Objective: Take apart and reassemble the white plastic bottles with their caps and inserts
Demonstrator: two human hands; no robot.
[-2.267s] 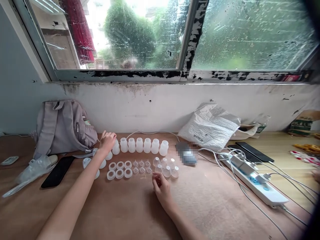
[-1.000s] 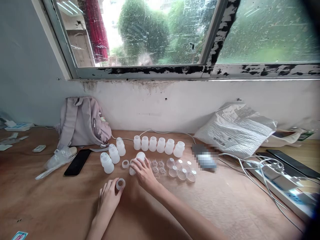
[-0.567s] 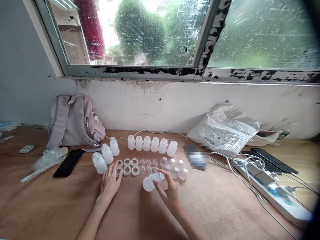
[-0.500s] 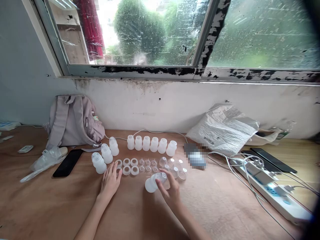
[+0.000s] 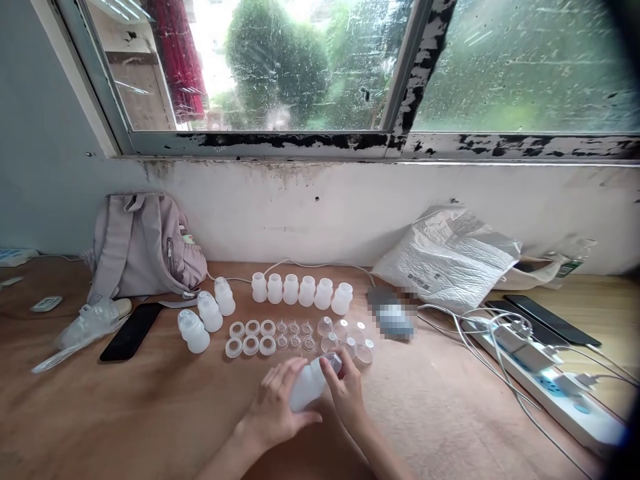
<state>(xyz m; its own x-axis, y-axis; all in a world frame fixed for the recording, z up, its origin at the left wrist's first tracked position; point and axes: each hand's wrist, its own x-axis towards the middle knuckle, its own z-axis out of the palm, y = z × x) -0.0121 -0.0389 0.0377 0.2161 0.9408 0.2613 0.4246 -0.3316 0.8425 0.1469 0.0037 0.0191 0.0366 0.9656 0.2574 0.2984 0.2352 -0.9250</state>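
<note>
A small frosted baby bottle [image 5: 304, 389] with a clear cap [image 5: 332, 363] is tilted to the right between my hands, low over the front of the table. My left hand [image 5: 275, 403] is closed around its body. The fingers of my right hand [image 5: 346, 388] pinch the clear cap at its top. Behind lie several white rings [image 5: 251, 345], several clear teats [image 5: 295, 343] and several clear dome caps [image 5: 365, 353]. Farther back is a row of several uncapped bottles [image 5: 291, 292]. Three capped bottles, one nearest me [image 5: 194, 333], stand to the left.
A black phone [image 5: 131, 332], a plastic bag [image 5: 90, 327] and a pink backpack [image 5: 145, 247] are on the left. On the right are a silver bag [image 5: 450, 257], a power strip [image 5: 575, 407] with white cables, and dark phones [image 5: 547, 320]. A wall and window rise behind the wooden table [image 5: 150, 420].
My left hand has moved right from beside the rings and taken hold of the bottle's body. My right hand stays at the cap, and the bottle has shifted slightly.
</note>
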